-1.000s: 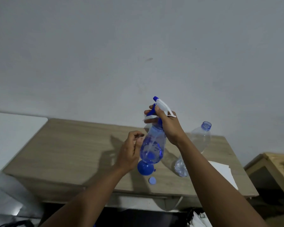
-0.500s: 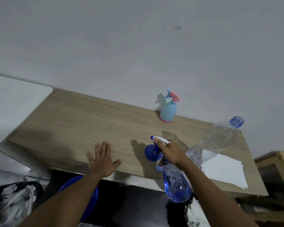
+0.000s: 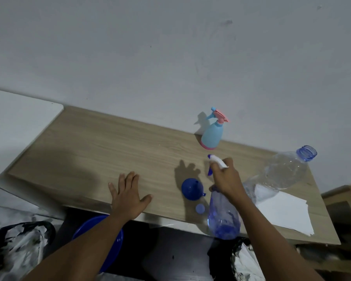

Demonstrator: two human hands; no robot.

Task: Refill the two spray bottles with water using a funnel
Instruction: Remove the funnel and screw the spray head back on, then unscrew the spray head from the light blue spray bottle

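1. Grey wall [image 3: 130, 57] is backing a wooden surface [image 3: 109, 151].
2. Right hand [image 3: 227, 180] is clenching the clear spray bottle [image 3: 223, 218] by its neck at the near edge, upright, nozzle pointing left.
3. Left hand [image 3: 128, 196] is lying flat, fingers spread, grasping nothing.
4. Blue funnel [image 3: 192, 188] is lying beside them.

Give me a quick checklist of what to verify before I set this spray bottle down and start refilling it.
1. Grip on the blue spray bottle: ok, the right hand holds it by the neck.
2. Spray head removed for filling: not ok, the white trigger head is on the bottle.
3. Funnel within reach: ok, the blue funnel lies on the table beside the right hand.
4. Water source open: ok, the large clear bottle has no cap; the small blue cap lies on the table.
5. Left hand free: ok, flat on the table edge.
6. Second spray bottle ready: ok, upright by the wall.
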